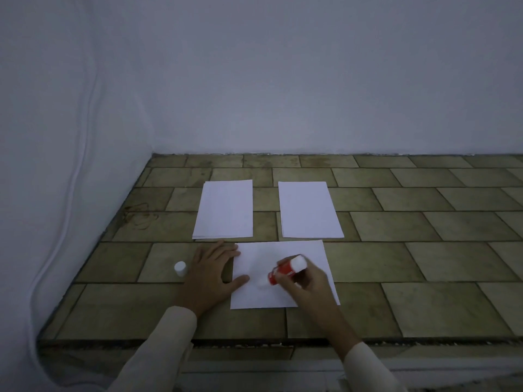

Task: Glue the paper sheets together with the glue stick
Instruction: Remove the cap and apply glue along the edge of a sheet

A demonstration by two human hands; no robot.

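A white paper sheet (285,253) lies on the tiled surface in front of me. My right hand (307,284) grips a red glue stick (284,271), tilted with its white tip down on the sheet near the middle. My left hand (210,271) lies flat with straight fingers, its thumb and fingertips pressing the sheet's left edge. The glue stick's white cap (180,268) stands on the tiles just left of my left hand. Two small stacks of white paper, the left stack (225,210) and the right stack (310,210), lie side by side behind the sheet.
The tiled surface (424,250) runs wide to the right and ends at a rough front edge (254,342). White walls close the back and left sides. A white cable (70,193) hangs down the left wall. Thin rubber bands (141,215) lie near the left wall.
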